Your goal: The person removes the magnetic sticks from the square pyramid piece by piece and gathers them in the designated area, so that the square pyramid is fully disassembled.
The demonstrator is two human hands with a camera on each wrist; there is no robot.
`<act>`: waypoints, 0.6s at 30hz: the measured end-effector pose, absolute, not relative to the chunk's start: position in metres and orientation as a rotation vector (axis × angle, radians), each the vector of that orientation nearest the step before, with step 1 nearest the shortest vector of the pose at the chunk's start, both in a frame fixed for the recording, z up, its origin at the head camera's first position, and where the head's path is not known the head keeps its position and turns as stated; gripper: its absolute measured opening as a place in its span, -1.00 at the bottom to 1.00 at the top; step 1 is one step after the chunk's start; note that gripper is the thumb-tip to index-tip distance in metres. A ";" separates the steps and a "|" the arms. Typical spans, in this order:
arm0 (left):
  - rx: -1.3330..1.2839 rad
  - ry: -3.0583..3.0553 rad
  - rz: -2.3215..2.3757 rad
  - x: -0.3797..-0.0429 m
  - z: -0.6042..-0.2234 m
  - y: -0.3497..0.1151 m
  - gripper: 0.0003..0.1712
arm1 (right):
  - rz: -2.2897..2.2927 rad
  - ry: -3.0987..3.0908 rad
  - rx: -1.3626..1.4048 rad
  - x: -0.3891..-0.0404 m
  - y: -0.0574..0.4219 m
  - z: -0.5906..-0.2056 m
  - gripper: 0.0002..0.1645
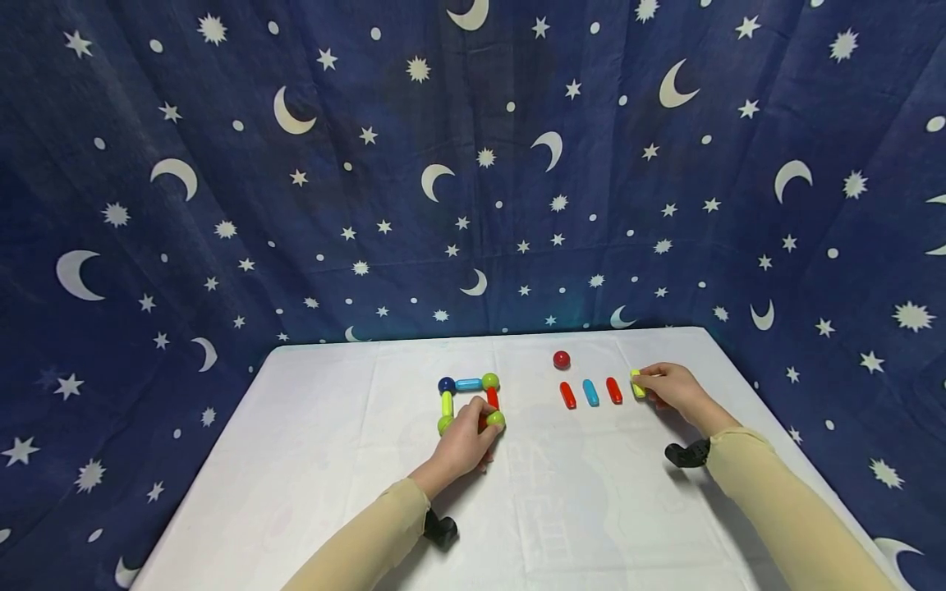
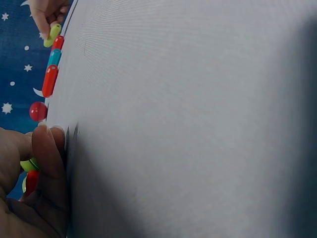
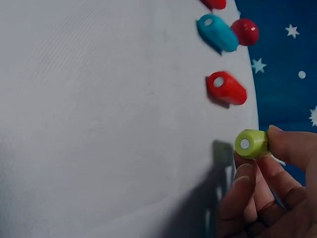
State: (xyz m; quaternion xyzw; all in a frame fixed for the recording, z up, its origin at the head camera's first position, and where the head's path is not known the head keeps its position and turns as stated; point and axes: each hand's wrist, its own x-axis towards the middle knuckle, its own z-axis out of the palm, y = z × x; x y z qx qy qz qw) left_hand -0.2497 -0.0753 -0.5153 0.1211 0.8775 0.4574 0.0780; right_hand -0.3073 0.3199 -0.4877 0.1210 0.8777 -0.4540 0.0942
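Observation:
A square built of magnetic rods and balls lies on the table, with a dark blue ball (image 1: pixel 447 384), a light blue rod (image 1: pixel 469 384) and a green ball (image 1: pixel 491 380) along its far side. My left hand (image 1: pixel 464 439) grips its near side by the right corner, where another green ball (image 1: pixel 495 419) shows at the fingertips and a bit of red shows under the fingers. The hand hides most of that side. On the right, my right hand (image 1: pixel 672 387) pinches a yellow-green magnetic rod (image 3: pixel 251 144) between thumb and fingers; its round metal end faces the right wrist view.
Left of the right hand lie a red rod (image 1: pixel 614 391), a blue rod (image 1: pixel 590 392) and a second red rod (image 1: pixel 567 395) in a row. Behind them sits a red ball (image 1: pixel 562 359). A dark blue curtain (image 1: pixel 473 205) with moons and stars hangs behind the white table (image 1: pixel 296 492).

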 end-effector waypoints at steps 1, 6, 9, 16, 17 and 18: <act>0.362 2.626 1.371 -0.250 -0.516 -0.075 -0.69 | -1.339 2.612 0.360 -0.308 0.320 -0.490 -0.34; 0.366 2.617 1.381 -0.249 -0.516 -0.075 -0.68 | -1.301 2.648 0.335 -0.309 0.319 -0.497 -0.39; 0.374 2.618 1.381 -0.249 -0.515 -0.075 -0.68 | -1.279 2.659 0.336 -0.309 0.317 -0.498 -0.41; 0.378 2.620 1.379 -0.249 -0.515 -0.076 -0.68 | -1.235 2.693 0.339 -0.309 0.316 -0.496 -0.46; 0.376 2.619 1.377 -0.249 -0.515 -0.076 -0.68 | -1.229 2.699 0.341 -0.309 0.315 -0.496 -0.47; 0.378 2.619 1.378 -0.249 -0.515 -0.077 -0.67 | -1.224 2.703 0.341 -0.309 0.315 -0.497 -0.47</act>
